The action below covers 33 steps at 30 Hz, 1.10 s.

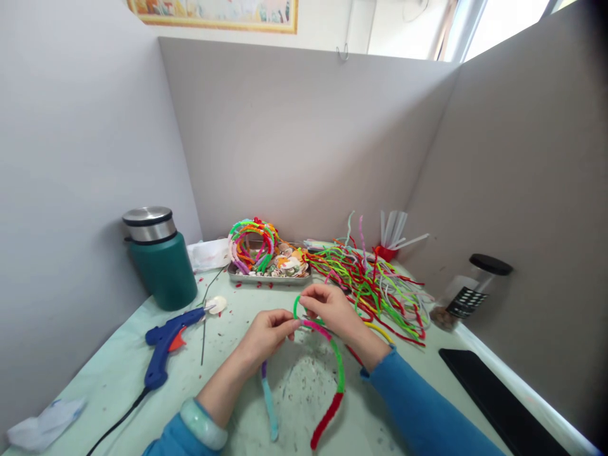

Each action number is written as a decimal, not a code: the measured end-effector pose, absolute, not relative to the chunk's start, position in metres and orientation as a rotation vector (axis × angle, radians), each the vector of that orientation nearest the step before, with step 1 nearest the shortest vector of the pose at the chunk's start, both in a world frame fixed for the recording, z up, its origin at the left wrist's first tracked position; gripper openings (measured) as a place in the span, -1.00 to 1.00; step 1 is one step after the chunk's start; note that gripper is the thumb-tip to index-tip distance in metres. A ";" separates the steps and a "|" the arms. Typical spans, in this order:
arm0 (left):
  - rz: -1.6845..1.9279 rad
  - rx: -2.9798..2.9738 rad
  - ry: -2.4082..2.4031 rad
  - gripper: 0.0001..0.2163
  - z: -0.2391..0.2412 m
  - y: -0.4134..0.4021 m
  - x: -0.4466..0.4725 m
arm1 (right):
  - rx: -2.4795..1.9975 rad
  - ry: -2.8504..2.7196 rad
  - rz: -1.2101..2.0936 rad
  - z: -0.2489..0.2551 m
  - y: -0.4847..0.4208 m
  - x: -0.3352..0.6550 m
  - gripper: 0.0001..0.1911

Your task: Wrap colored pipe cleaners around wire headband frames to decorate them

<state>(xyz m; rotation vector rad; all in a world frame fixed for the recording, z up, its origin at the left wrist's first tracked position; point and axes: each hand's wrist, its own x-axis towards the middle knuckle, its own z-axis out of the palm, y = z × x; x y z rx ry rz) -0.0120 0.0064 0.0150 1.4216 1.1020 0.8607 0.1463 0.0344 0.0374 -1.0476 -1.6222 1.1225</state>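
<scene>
Two ends of a curved chenille-wrapped band (339,367), one red, one pale blue, hang nearest me above the table (304,392). Just beyond, the left hand (263,335) pinches the band beside its pink stretch, while the right hand (330,309) has a green pipe cleaner (295,309) between its fingertips. A blue glue gun (164,348) lies off left; farther back sit a teal flask (164,272), a metal tray (247,277) heaped with colourful hoops (273,234), and tangled pipe cleaners (380,285).

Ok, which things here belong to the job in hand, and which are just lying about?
Likely the job:
- held fuzzy band
- loose fuzzy stems
- coloured rings
- tray
- glue gun, perhaps

Seemingly lying about:
- green flask
- lidded jar
- crumpled whitish cloth or tissue
- black slab
</scene>
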 end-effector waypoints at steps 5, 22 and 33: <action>0.896 1.370 1.108 -0.67 0.019 0.005 -0.011 | -1.025 -1.629 1.094 0.044 0.032 0.147 -0.88; 0.927 1.299 0.949 -0.61 0.014 0.008 -0.012 | -0.978 -1.472 1.275 0.043 0.031 0.144 -0.88; 0.892 1.254 0.994 -0.53 0.018 0.006 -0.011 | -0.990 -1.525 1.135 0.050 0.025 0.141 -0.92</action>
